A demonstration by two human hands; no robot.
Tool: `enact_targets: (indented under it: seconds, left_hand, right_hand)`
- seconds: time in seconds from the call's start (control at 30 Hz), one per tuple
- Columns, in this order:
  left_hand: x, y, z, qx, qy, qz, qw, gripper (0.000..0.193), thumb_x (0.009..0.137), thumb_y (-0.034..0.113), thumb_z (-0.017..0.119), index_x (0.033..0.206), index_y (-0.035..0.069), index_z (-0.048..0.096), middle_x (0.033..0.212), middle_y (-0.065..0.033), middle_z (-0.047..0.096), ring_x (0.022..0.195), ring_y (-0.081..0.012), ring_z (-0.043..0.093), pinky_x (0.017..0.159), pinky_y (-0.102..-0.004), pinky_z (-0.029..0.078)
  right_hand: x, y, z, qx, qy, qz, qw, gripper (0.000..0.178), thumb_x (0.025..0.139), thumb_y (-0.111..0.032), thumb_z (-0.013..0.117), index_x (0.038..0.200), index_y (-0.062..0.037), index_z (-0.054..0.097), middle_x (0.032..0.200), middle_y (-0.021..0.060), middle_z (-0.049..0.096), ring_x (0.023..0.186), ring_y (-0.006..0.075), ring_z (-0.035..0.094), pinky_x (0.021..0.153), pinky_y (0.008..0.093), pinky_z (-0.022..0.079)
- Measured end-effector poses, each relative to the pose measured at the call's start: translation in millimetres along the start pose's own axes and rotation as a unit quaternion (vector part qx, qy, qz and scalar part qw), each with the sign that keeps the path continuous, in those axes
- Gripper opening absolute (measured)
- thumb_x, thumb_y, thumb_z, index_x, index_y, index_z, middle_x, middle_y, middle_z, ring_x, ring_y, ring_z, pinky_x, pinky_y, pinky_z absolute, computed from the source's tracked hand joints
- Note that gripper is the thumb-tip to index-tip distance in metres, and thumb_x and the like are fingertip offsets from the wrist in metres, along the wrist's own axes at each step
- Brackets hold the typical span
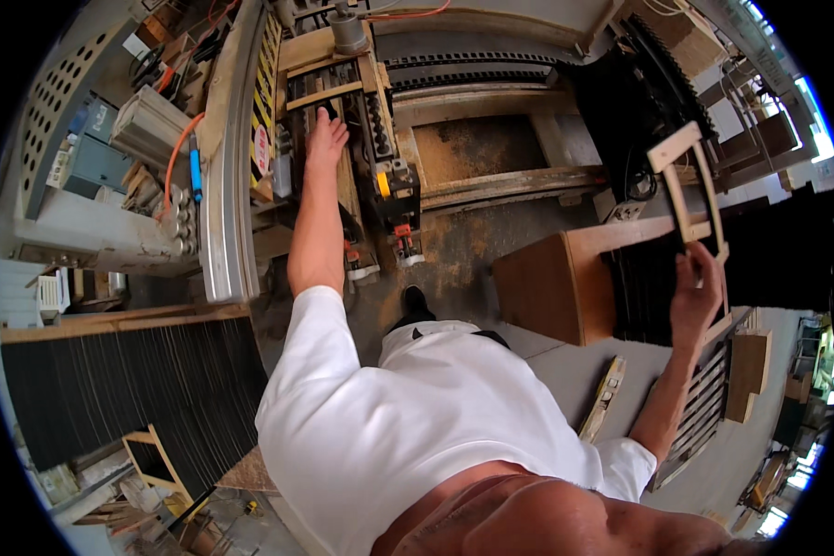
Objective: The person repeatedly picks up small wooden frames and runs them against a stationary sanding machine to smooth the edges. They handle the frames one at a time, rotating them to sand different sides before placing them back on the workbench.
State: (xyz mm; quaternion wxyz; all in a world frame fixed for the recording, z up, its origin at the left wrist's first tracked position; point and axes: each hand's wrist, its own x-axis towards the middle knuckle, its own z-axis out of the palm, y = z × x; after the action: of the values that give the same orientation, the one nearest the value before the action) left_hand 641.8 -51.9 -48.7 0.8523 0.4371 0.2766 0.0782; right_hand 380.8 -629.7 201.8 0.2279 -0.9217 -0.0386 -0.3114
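My left arm reaches forward to a woodworking machine [377, 120] with rails and a cylinder. On its bed lies a light wooden strip [329, 94]. My left hand [326, 139] is just on the near side of that strip, its fingers stretched out and nothing visible in them. Whether the fingertips touch the machine bed is unclear. Off to the right, my right hand [697, 287] grips a narrow rectangular wooden frame [684, 195] by its near end. The frame stands above a stack of black slats, and my fingers partly hide its lower corner.
A brown wooden box [537, 283] stands right of my legs, beside the black slats [653, 296]. Another row of black slats [139, 389] fills the left, with a small wooden frame [154, 459] against it. A metal beam [222, 204] edges the machine. A spirit level [604, 397] lies on the floor.
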Motion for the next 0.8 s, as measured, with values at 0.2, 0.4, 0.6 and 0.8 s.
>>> enact_targets:
  seconds: [0.2,0.4,0.6,0.8]
  left_hand:
    - [87.4,18.0,3.1,-0.184,0.031,0.016,0.982,0.069,0.096,0.038,0.061,0.146,0.001,0.031,0.146,-0.0224,0.035,0.136,-0.0367,0.036,0.107,-0.0515,0.043]
    - [26.6,-4.6,-10.4,-0.199,-0.010,-0.005,0.980,0.033,0.094,0.019,0.066,0.122,0.005,0.055,0.124,-0.0116,0.055,0.113,-0.0262,0.055,0.100,-0.0459,0.050]
    - [-134.4,-65.7,-60.9,-0.207,-0.025,-0.053,0.977,0.026,0.093,0.017,0.065,0.118,0.011,0.059,0.116,-0.0047,0.062,0.110,-0.0220,0.060,0.093,-0.0416,0.052]
    - [-265.6,-95.2,-93.7,-0.198,-0.012,-0.016,0.980,0.021,0.097,0.013,0.058,0.118,0.010,0.058,0.118,-0.0049,0.060,0.115,-0.0233,0.060,0.092,-0.0416,0.054]
  right_hand:
    - [37.7,-65.5,106.7,0.100,-0.111,-0.076,0.986,0.022,0.081,0.006,0.068,0.102,-0.0011,0.065,0.102,0.0125,0.067,0.095,0.0284,0.063,0.080,0.0343,0.051]
    - [81.6,-122.3,240.9,0.137,-0.173,-0.237,0.946,0.023,0.078,-0.005,0.071,0.100,-0.0070,0.068,0.103,0.0083,0.069,0.094,0.0283,0.063,0.082,0.0376,0.052]
    - [102.8,-185.2,397.2,0.190,-0.212,-0.385,0.878,0.022,0.079,-0.011,0.067,0.101,-0.0090,0.070,0.098,0.0064,0.069,0.090,0.0286,0.061,0.081,0.0405,0.049]
    - [98.6,-236.5,510.3,0.194,-0.238,-0.471,0.827,0.034,0.080,-0.012,0.067,0.113,-0.0125,0.069,0.102,0.0053,0.069,0.095,0.0275,0.058,0.084,0.0404,0.045]
